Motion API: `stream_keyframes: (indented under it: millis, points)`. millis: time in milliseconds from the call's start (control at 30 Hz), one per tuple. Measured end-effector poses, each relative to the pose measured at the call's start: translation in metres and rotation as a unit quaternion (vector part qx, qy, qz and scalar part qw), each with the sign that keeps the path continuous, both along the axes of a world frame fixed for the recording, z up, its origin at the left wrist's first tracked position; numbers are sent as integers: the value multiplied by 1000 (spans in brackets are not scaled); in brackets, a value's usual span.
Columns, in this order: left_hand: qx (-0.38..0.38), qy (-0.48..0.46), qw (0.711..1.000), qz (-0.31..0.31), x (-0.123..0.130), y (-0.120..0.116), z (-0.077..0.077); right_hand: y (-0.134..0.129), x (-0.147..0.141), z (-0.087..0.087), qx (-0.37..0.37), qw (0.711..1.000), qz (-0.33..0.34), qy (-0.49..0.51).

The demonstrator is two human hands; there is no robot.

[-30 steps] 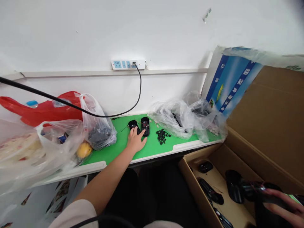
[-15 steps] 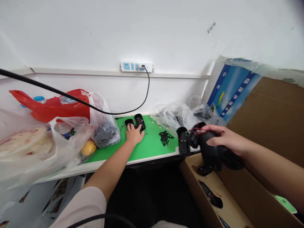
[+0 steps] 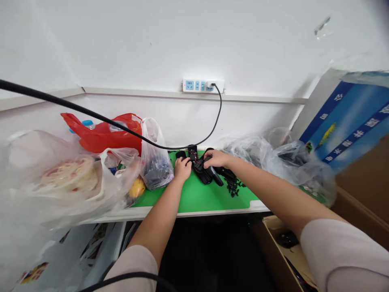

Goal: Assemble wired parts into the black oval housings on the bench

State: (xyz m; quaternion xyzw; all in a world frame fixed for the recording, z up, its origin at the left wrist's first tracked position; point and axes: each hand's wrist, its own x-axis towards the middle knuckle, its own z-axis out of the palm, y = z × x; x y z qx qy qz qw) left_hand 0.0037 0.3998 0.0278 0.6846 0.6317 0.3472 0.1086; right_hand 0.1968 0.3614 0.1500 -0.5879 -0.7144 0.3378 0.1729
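On my feed both hands are out over the green mat (image 3: 194, 198) on the worktop (image 3: 182, 213). The left hand (image 3: 182, 169) sits palm down, its fingers (image 3: 185, 161) curled against an upright black cylinder (image 3: 192, 152) and just beside a small round black part (image 3: 180, 154); I cannot tell whether they have a firm hold. The right hand (image 3: 215, 159) is bent over a black plastic housing (image 3: 202, 175), its fingers (image 3: 209, 156) closed over the top, with thin red wires showing next to them. A long black piece (image 3: 215, 176) lies under that hand, and a loose heap of small black bits (image 3: 233, 187) sits just to its right.

A clear bag of dark parts (image 3: 155, 164) stands just left of the left hand, with a red plastic bag (image 3: 103, 136) behind it. A yellow fruit (image 3: 136, 187) and a clear bag of food (image 3: 69, 178) sit further left. Crumpled clear bags (image 3: 252, 156) lie along the wall on the right, by a printed blue board (image 3: 346, 121). Below the worktop on the right is an open cardboard box (image 3: 273, 259) holding a black part (image 3: 287, 239). A power strip (image 3: 202, 85) on the wall has a black cable (image 3: 219, 113) plugged in.
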Motion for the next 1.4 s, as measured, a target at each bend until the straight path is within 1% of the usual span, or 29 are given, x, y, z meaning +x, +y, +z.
stream_keyframes:
  millis: [167,300,400,500,567,633,733,867,967,1033,1133,1267,1333,1367,1400]
  points:
    - [26,-22,999,2,5,1,1,18,-14,-18,15,999,17,-48]
    - [34,-28,999,7,6,-2,1,28,-11,-32,53,998,-6,-46]
    - [31,-24,999,1,6,-5,1,35,0,-42,81,995,-61,-11]
    - [27,-13,999,-12,5,-8,2,39,17,-52,118,983,-135,35]
    - [23,-1,1000,-14,5,-10,5,37,29,-57,133,975,-174,48]
    - [21,17,1000,-15,6,-13,8,31,41,-62,137,970,-195,48]
    - [36,41,998,-12,7,-16,13,14,55,-68,143,969,-196,44]
    - [52,48,997,31,8,-17,16,-21,59,-70,162,974,-152,43]
    - [53,48,996,45,8,-18,17,-44,50,-70,169,981,-93,21]
    - [61,52,996,45,8,-19,17,-54,43,-70,170,982,-75,8]
    - [77,57,995,42,8,-20,15,-57,34,-72,174,980,-98,25]
    - [82,53,995,34,6,-19,11,-53,31,-75,164,971,-147,88]
    - [82,51,995,31,5,-17,10,-56,30,-75,159,965,-169,125]
    - [82,51,995,31,5,-17,11,-59,30,-75,166,958,-183,143]
    - [81,50,995,31,5,-17,12,-63,29,-75,189,948,-200,157]
